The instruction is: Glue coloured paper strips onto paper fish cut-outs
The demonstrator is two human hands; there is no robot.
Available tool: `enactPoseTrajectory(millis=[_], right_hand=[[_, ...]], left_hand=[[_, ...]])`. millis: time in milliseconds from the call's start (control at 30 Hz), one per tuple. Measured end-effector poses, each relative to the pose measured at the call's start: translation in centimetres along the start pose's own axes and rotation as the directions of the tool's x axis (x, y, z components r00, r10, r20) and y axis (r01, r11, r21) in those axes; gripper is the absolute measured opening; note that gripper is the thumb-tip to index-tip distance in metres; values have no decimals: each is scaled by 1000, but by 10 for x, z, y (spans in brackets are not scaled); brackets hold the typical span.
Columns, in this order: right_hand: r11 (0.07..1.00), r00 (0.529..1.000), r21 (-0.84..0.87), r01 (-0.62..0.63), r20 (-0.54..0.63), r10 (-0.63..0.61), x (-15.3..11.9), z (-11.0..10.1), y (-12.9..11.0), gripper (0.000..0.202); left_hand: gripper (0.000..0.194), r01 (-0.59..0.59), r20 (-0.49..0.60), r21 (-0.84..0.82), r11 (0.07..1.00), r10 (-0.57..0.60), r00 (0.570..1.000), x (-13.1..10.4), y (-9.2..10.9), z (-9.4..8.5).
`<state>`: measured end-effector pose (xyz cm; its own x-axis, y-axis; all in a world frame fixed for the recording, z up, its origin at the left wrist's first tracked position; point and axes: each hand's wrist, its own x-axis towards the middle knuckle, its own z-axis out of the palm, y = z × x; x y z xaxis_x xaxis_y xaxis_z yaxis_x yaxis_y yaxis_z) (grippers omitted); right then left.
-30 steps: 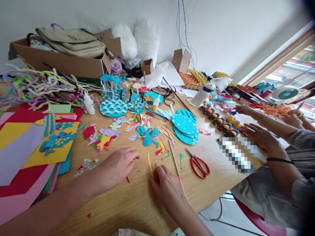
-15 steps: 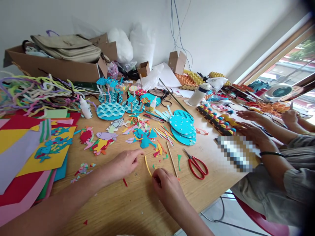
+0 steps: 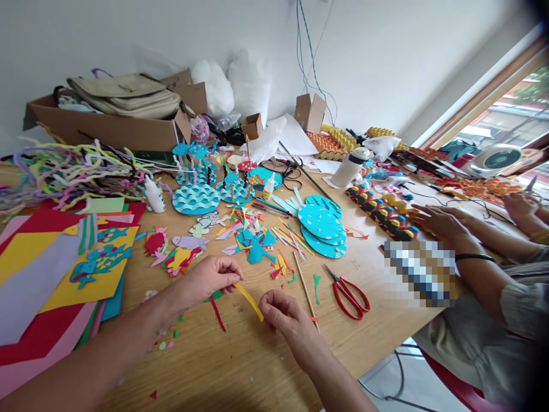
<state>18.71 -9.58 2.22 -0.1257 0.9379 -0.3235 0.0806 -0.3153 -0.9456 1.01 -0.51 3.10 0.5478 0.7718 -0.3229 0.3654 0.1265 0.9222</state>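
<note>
The room is bright. Daylight comes in through the window [image 3: 521,109] on the right, and outside looks pale. The surface [image 3: 266,372] shines whitish toward that side and gets darker near the bottom. The yellow strip [image 3: 249,301] looks clear. Big blurry squares [image 3: 418,273] hide one spot. The top right corner is black and fuzzy.

Left hand [image 3: 213,278] bare, right hand [image 3: 286,316] also bare, slender fingers on both, left forearm [image 3: 115,337] uncovered from the wrist until the view's edge, right forearm [image 3: 337,375] likewise uncovered, shorter in visible part, fingernails too small for telling clearly.
</note>
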Motion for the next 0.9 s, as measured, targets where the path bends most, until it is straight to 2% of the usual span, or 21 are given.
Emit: enactPoseTrajectory(millis=[100, 233, 333, 500, 667, 800, 900], right_hand=[[971, 988, -200, 132, -53, -145, 3, 4, -7, 31], [948, 983, -280, 153, -57, -175, 15, 15, -10, 18], [960, 992, -258, 108, -32, -121, 27, 24, -3, 8], [984, 998, -170, 48, -35, -54, 38, 30, 5, 10], [991, 1000, -137, 1, -20, -3, 40, 35, 3, 10], [993, 998, -105, 55, 8, -55, 39, 39, 7, 4], [983, 991, -126, 131, 6, -131, 36, 40, 12, 19]], left_hand=[[15, -4, -69, 104, 995, 11, 998, 3, -3, -4], [12, -51, -117, 251, 967, 83, 990, 1, -2, -6], [13, -77, -113, 295, 952, 114, 987, -1, -1, -7], [21, -47, -97, 278, 959, 76, 992, -6, -3, -16], [19, -30, -92, 264, 964, 56, 994, -10, -7, -24], [18, -15, -114, 280, 960, 49, 992, -9, -14, -29], [18, 4, -143, 306, 952, 42, 989, -6, -20, -34]])
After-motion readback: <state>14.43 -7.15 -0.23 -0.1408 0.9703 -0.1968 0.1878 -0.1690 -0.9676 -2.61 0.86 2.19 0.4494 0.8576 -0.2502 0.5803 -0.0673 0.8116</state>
